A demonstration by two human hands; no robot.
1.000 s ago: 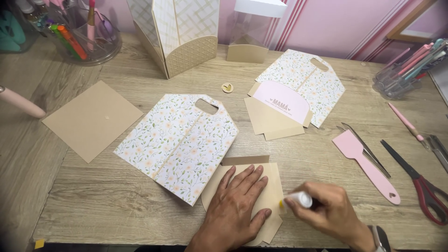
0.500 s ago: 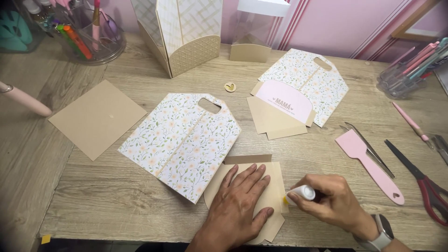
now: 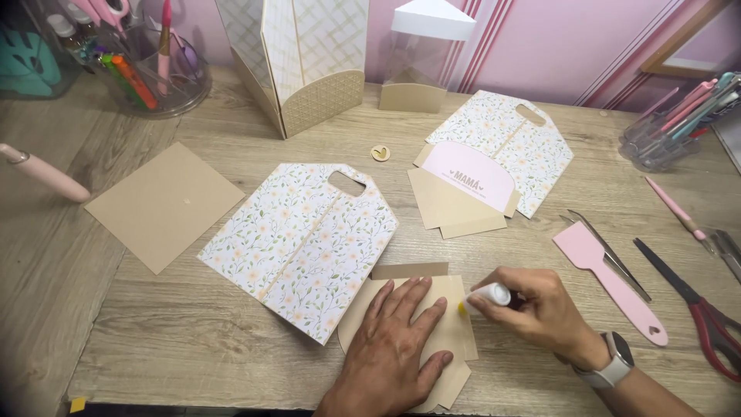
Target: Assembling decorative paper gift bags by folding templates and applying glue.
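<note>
While your left hand (image 3: 397, 347) lay spread flat on the kraft card piece (image 3: 448, 328), your right hand (image 3: 540, 313) pinched a white glue stick (image 3: 488, 296), its yellowish tip touching that card's right part. Both rested near the front edge of the pale wood-grain counter (image 3: 193, 340). Just to the left, overlapping the card, lay a floral paper panel (image 3: 305, 243); farther left sat a plain kraft square (image 3: 164, 205). To the right were a pink spatula (image 3: 610, 282) and red-handled scissors (image 3: 706, 320). Behind the counter rose a pink striped wall (image 3: 540, 46).
</note>
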